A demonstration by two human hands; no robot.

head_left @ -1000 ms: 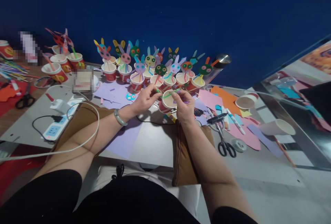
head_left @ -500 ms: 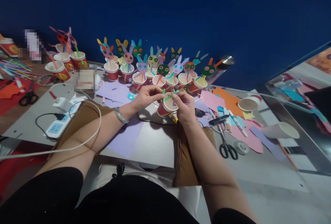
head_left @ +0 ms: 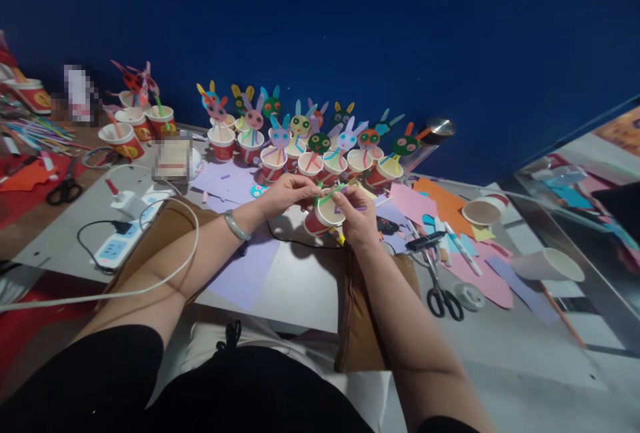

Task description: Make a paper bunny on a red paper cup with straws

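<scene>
A red-and-white paper cup (head_left: 316, 221) tilts between my two hands, a little above the table. Thin green strips (head_left: 326, 197) cross over its mouth. My left hand (head_left: 291, 195) pinches the end of a green strip at the cup's left rim. My right hand (head_left: 356, 214) is closed on the green strip at the right rim, with a purple strip (head_left: 359, 208) beside its fingers. Behind them stand rows of similar cups bearing paper rabbit heads, one with a dark green face (head_left: 319, 143).
Scissors (head_left: 441, 293), tape (head_left: 469, 296), markers (head_left: 463, 249) and coloured paper (head_left: 439, 205) lie at right. A power strip (head_left: 120, 236) with a white cable is at left. More cups (head_left: 121, 141) stand at the far left. A blue wall (head_left: 320, 33) rises behind.
The view has shifted, so the table objects appear slightly lower and most lie farther right. Both hands still hold the strips at the cup, with small finger movements.
</scene>
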